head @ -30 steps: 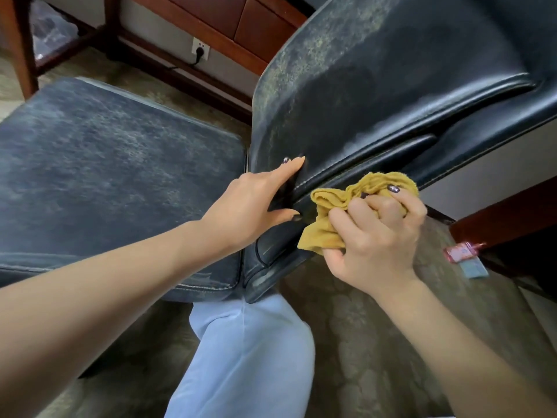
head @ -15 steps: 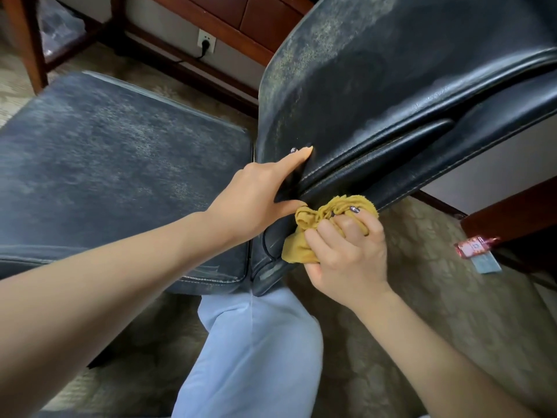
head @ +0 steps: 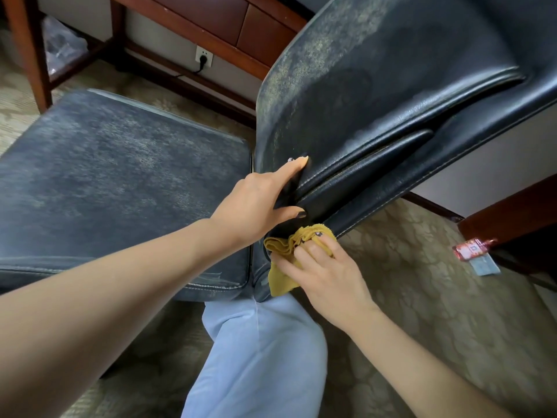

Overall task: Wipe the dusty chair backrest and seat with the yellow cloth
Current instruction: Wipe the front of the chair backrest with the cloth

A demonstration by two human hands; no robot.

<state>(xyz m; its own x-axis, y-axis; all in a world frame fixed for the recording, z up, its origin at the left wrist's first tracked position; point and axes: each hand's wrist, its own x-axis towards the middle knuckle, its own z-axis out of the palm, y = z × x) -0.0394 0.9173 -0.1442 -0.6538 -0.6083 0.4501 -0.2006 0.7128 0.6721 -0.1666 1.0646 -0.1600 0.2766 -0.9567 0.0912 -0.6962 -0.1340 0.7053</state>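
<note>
Sliding down the lower edge since a second ago, the right hand (head: 325, 267) now grips the bunched yellow cloth (head: 281, 267) at the bottom corner of the backrest (head: 376, 86), just beside the seat (head: 120, 182). With straight fingers, the left hand (head: 259, 203) braces the backrest. Grey dust covers both parts. To wipe well, I judge, press the cloth into the stitched grooves, use long overlapping strokes, and turn it to a fresh face.

Position: worn on the head.
Direction: aimed forward and downward.
Range: held close above chair seat (head: 120, 182) and backrest (head: 376, 86).
</note>
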